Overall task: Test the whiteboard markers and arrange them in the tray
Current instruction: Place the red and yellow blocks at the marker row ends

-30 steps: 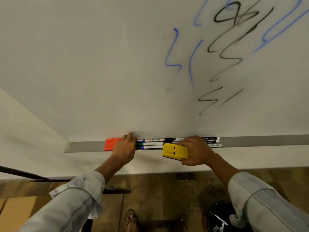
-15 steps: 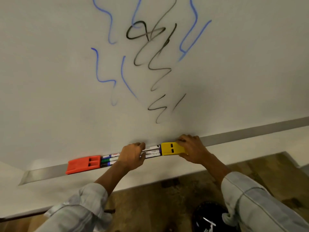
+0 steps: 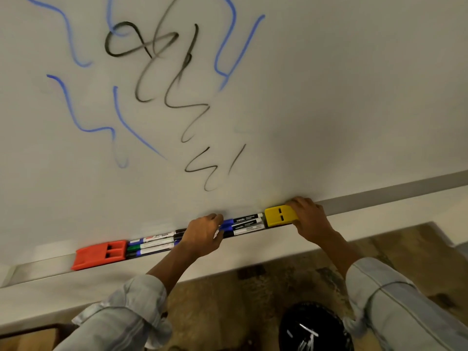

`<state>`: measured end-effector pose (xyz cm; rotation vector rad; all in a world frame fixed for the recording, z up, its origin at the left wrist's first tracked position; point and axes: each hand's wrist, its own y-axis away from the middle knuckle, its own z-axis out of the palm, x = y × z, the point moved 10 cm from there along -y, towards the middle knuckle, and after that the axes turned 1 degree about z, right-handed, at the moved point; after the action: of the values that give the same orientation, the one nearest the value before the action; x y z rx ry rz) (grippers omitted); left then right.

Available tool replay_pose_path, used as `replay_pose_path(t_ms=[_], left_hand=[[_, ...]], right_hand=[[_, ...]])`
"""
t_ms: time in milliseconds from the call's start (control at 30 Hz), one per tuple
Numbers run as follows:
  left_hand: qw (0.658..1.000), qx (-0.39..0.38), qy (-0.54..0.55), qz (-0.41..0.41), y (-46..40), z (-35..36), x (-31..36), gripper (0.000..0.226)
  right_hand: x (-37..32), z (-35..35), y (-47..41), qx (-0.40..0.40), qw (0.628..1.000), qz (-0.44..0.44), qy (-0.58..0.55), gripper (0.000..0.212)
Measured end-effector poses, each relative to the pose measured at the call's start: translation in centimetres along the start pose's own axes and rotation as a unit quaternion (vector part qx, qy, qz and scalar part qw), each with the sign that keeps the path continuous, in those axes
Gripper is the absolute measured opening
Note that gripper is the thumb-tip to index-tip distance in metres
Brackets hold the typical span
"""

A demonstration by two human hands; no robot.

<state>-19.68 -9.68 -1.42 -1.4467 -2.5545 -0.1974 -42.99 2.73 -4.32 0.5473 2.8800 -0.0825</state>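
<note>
Several whiteboard markers lie end to end in rows on the grey tray (image 3: 379, 202) under the whiteboard (image 3: 342, 97). One group (image 3: 154, 243) has green, blue and black caps; the other group (image 3: 247, 224) lies to its right. My left hand (image 3: 202, 234) curls over the markers where the two groups meet and hides their ends. My right hand (image 3: 310, 219) grips the right end of a yellow eraser (image 3: 278, 215), which sits in the tray against the markers' right ends. An orange eraser (image 3: 100, 254) closes the row at the left.
Blue and black test scribbles (image 3: 177, 97) cover the board above the tray. The tray runs bare to the right of my right hand. Below are a pale wall ledge, a patterned brown floor and a shiny black round object (image 3: 311, 328).
The yellow eraser went from in front of the tray into it, against the markers. My left hand moved from beside the orange eraser to the middle of the row. The view shifted right.
</note>
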Motion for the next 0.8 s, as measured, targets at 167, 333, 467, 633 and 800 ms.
replay_pose_path(t_ms=[167,333,467,633,800], left_hand=[[1.0,-0.012,0.003,-0.01,-0.4,0.7,0.3,0.024],[0.999,-0.027,-0.001,-0.028,-0.3,1.6,-0.5,0.032],[0.998,-0.051,-0.008,-0.033,0.0,2.7,-1.2,0.039],[0.996,-0.079,-0.012,-0.044,0.4,3.6,-1.6,0.049],[0.995,-0.09,-0.031,-0.041,1.1,3.9,-1.6,0.06]], right_hand=[[1.2,0.6,0.0,0.018,1.0,-0.001,-0.024,0.054],[-0.6,1.8,0.2,0.04,0.998,-0.029,-0.044,0.04],[-1.0,2.1,1.1,0.049,0.996,-0.037,-0.063,0.035],[-1.4,3.0,1.0,0.011,0.998,-0.032,-0.05,0.047],[-1.9,3.6,1.0,-0.036,0.999,0.012,0.012,0.059]])
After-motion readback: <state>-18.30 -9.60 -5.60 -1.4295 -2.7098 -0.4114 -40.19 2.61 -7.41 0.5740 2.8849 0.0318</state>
